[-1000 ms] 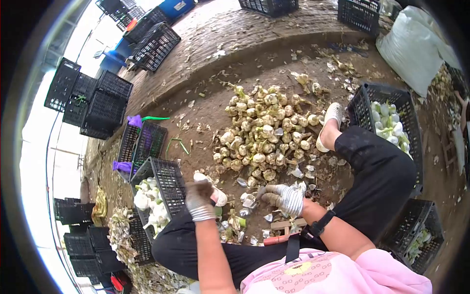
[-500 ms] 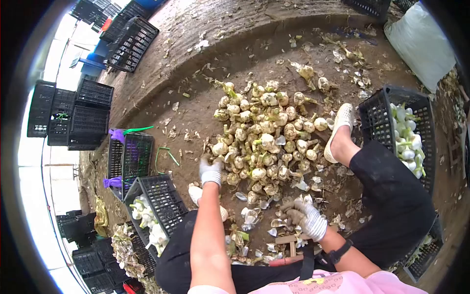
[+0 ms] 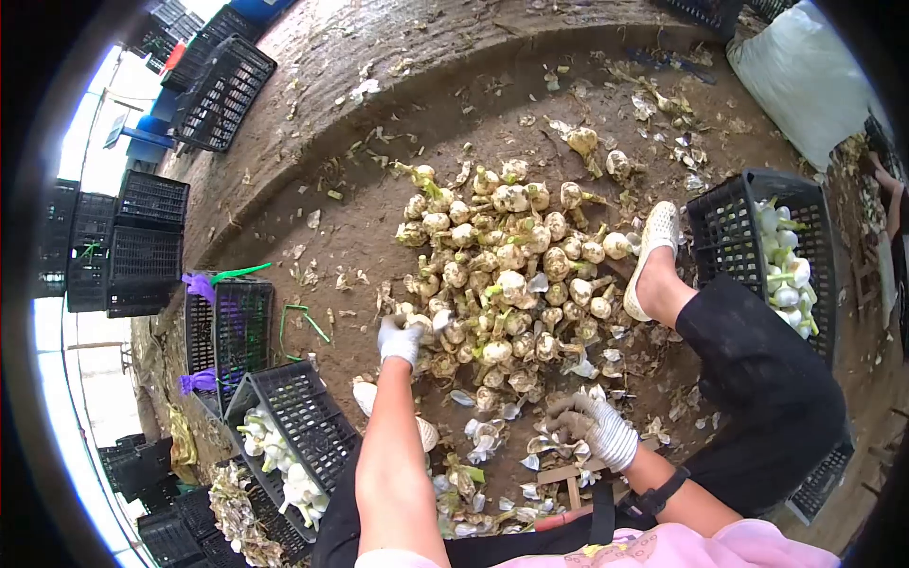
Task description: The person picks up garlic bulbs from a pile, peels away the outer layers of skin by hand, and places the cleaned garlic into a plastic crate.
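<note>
A heap of unpeeled, dirt-covered bulbs [image 3: 502,275] lies on the ground in front of me. My gloved left hand [image 3: 400,339] reaches out to the heap's near left edge, its fingers closing around a bulb [image 3: 418,323]. My gloved right hand [image 3: 592,423] hovers low over loose white peelings [image 3: 488,437], its fingers curled shut. What it holds, if anything, I cannot make out. My legs in black trousers stretch out either side, with a white shoe [image 3: 651,256] beside the heap.
A black crate [image 3: 317,402] at my left knee holds peeled white bulbs [image 3: 275,459]; another crate [image 3: 734,222] on the right holds more. Empty crates [image 3: 123,246] are stacked at the far left. A white sack [image 3: 805,76] sits top right. Another person's arm [image 3: 890,194] shows at the right edge.
My left hand has moved from beside the left crate forward to the heap and closed on a bulb. The right hand stayed low over the peelings. The view tipped forward.
</note>
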`<move>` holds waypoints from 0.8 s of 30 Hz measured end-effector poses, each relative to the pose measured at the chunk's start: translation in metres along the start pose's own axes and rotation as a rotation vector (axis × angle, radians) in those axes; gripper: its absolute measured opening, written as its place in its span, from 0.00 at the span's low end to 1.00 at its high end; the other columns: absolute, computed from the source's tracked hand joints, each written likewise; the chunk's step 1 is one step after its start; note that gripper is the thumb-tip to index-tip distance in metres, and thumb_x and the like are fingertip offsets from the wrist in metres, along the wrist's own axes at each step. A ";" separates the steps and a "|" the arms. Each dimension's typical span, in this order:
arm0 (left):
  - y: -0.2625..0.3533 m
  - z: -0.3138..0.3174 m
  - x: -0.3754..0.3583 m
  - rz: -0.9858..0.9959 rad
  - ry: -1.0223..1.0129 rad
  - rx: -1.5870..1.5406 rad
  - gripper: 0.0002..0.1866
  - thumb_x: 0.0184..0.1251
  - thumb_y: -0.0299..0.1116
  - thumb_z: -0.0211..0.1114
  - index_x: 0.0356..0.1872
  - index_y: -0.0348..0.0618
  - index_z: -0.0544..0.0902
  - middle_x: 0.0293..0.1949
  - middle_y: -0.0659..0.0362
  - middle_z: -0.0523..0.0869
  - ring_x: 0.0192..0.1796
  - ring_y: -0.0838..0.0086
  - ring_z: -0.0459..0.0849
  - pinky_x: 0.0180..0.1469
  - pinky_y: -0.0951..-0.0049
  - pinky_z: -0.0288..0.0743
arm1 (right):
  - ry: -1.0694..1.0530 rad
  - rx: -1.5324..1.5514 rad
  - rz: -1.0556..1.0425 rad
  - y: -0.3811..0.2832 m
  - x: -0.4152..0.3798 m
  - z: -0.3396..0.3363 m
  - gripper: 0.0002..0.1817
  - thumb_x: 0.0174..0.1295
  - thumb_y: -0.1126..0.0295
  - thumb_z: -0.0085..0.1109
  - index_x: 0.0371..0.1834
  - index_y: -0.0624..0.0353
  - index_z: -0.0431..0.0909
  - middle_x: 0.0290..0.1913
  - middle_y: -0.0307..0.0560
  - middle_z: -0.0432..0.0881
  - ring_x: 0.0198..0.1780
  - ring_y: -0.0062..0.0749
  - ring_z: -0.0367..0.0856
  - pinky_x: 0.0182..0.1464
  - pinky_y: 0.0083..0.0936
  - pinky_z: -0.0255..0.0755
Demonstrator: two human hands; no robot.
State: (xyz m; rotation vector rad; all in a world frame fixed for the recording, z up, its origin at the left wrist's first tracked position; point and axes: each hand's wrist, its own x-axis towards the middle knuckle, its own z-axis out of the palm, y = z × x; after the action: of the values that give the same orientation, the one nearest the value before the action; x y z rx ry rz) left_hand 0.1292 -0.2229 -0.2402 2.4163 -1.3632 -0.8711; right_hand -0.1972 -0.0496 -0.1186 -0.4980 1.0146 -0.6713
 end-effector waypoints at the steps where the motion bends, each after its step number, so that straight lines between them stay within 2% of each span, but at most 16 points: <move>1: -0.001 -0.003 -0.011 -0.021 0.070 -0.211 0.22 0.41 0.34 0.72 0.40 0.39 0.76 0.34 0.55 0.82 0.35 0.71 0.79 0.42 0.72 0.73 | -0.009 0.024 -0.015 0.000 -0.003 0.002 0.20 0.62 0.61 0.53 0.50 0.66 0.69 0.38 0.44 0.79 0.35 0.21 0.76 0.36 0.17 0.73; 2: -0.004 -0.006 -0.026 -0.038 0.088 -0.443 0.17 0.46 0.29 0.68 0.38 0.38 0.75 0.34 0.55 0.80 0.33 0.73 0.77 0.39 0.74 0.73 | -0.017 0.048 -0.031 -0.002 -0.007 0.004 0.19 0.62 0.62 0.53 0.50 0.66 0.69 0.38 0.45 0.79 0.35 0.21 0.76 0.36 0.17 0.73; 4: -0.004 -0.017 -0.058 0.054 -0.029 -0.739 0.16 0.49 0.25 0.66 0.39 0.38 0.73 0.33 0.56 0.79 0.34 0.73 0.78 0.39 0.76 0.73 | 0.013 0.042 -0.013 -0.005 -0.012 0.007 0.17 0.61 0.66 0.54 0.49 0.66 0.72 0.37 0.45 0.80 0.33 0.20 0.76 0.32 0.15 0.71; 6: 0.033 -0.038 -0.124 0.244 -0.181 -0.634 0.18 0.48 0.23 0.64 0.42 0.37 0.70 0.35 0.56 0.78 0.36 0.74 0.78 0.41 0.76 0.74 | 0.019 0.140 -0.058 0.006 -0.009 0.000 0.18 0.60 0.64 0.57 0.49 0.65 0.73 0.37 0.43 0.80 0.32 0.19 0.76 0.32 0.15 0.70; 8: 0.062 -0.048 -0.189 0.392 -0.374 -0.737 0.19 0.47 0.22 0.63 0.43 0.38 0.70 0.37 0.55 0.77 0.39 0.74 0.78 0.43 0.75 0.75 | 0.055 0.071 -0.097 0.000 -0.009 -0.002 0.20 0.58 0.62 0.59 0.49 0.63 0.75 0.36 0.39 0.81 0.32 0.17 0.75 0.31 0.15 0.69; 10: 0.085 -0.053 -0.244 0.479 -0.436 -0.552 0.22 0.46 0.19 0.63 0.45 0.38 0.69 0.41 0.56 0.77 0.42 0.74 0.77 0.47 0.74 0.74 | -0.020 0.189 -0.096 0.006 -0.004 -0.003 0.20 0.57 0.61 0.60 0.49 0.62 0.76 0.36 0.37 0.81 0.31 0.16 0.75 0.30 0.15 0.69; 11: 0.091 -0.056 -0.264 0.603 -0.438 -0.374 0.22 0.46 0.19 0.63 0.46 0.39 0.69 0.42 0.56 0.76 0.44 0.73 0.77 0.50 0.73 0.72 | 0.017 0.127 -0.197 -0.004 -0.009 0.008 0.20 0.56 0.61 0.61 0.47 0.62 0.77 0.34 0.37 0.81 0.30 0.17 0.74 0.30 0.16 0.69; 12: 0.096 -0.055 -0.280 0.716 -0.446 -0.357 0.23 0.45 0.19 0.63 0.46 0.39 0.69 0.44 0.56 0.76 0.46 0.73 0.76 0.53 0.72 0.70 | 0.024 0.125 -0.034 -0.016 -0.024 0.014 0.18 0.55 0.61 0.62 0.44 0.61 0.78 0.32 0.36 0.80 0.29 0.18 0.74 0.29 0.17 0.69; 14: 0.091 -0.052 -0.299 0.713 -0.449 -0.346 0.27 0.45 0.20 0.66 0.50 0.39 0.68 0.45 0.56 0.76 0.49 0.72 0.75 0.54 0.73 0.69 | -0.034 0.132 -0.034 -0.013 -0.031 0.014 0.14 0.55 0.63 0.62 0.41 0.59 0.78 0.31 0.35 0.79 0.28 0.18 0.74 0.28 0.17 0.69; 15: 0.091 -0.054 -0.310 0.666 -0.393 -0.400 0.29 0.44 0.21 0.67 0.51 0.39 0.67 0.46 0.56 0.75 0.49 0.71 0.75 0.54 0.73 0.69 | -0.053 0.110 -0.062 -0.011 -0.034 0.012 0.12 0.55 0.63 0.62 0.39 0.58 0.78 0.30 0.35 0.79 0.29 0.18 0.74 0.28 0.17 0.69; 18: 0.105 -0.050 -0.341 0.542 -0.246 -0.547 0.35 0.41 0.24 0.72 0.54 0.39 0.66 0.47 0.55 0.75 0.50 0.70 0.75 0.54 0.73 0.69 | -0.074 0.089 -0.229 -0.013 -0.046 0.017 0.16 0.55 0.62 0.62 0.41 0.61 0.76 0.30 0.36 0.78 0.30 0.17 0.75 0.30 0.19 0.71; 20: 0.110 -0.041 -0.359 0.449 -0.183 -0.623 0.38 0.39 0.26 0.75 0.56 0.38 0.66 0.48 0.55 0.75 0.50 0.69 0.76 0.54 0.72 0.69 | -0.093 0.071 -0.209 -0.018 -0.053 0.017 0.17 0.56 0.61 0.62 0.41 0.62 0.75 0.31 0.37 0.78 0.31 0.18 0.75 0.31 0.19 0.72; 21: 0.089 -0.026 -0.352 0.640 -0.020 -0.357 0.38 0.38 0.27 0.75 0.55 0.38 0.66 0.47 0.53 0.76 0.49 0.64 0.77 0.53 0.69 0.71 | -0.102 0.062 -0.198 -0.020 -0.055 0.017 0.18 0.56 0.60 0.62 0.42 0.63 0.75 0.31 0.37 0.78 0.31 0.18 0.75 0.31 0.19 0.72; 24: 0.106 -0.035 -0.368 0.845 0.161 -0.118 0.37 0.38 0.27 0.75 0.55 0.37 0.67 0.47 0.49 0.77 0.48 0.60 0.78 0.52 0.67 0.71 | -0.105 -0.009 -0.301 -0.016 -0.058 0.016 0.19 0.55 0.59 0.63 0.40 0.63 0.75 0.31 0.39 0.78 0.31 0.20 0.75 0.31 0.19 0.73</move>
State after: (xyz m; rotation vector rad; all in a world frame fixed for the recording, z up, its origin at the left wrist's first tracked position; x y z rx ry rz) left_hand -0.0674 0.0248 -0.0218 1.5169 -1.9381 -0.4875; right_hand -0.2082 -0.0187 -0.0660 -0.6948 0.8518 -0.8989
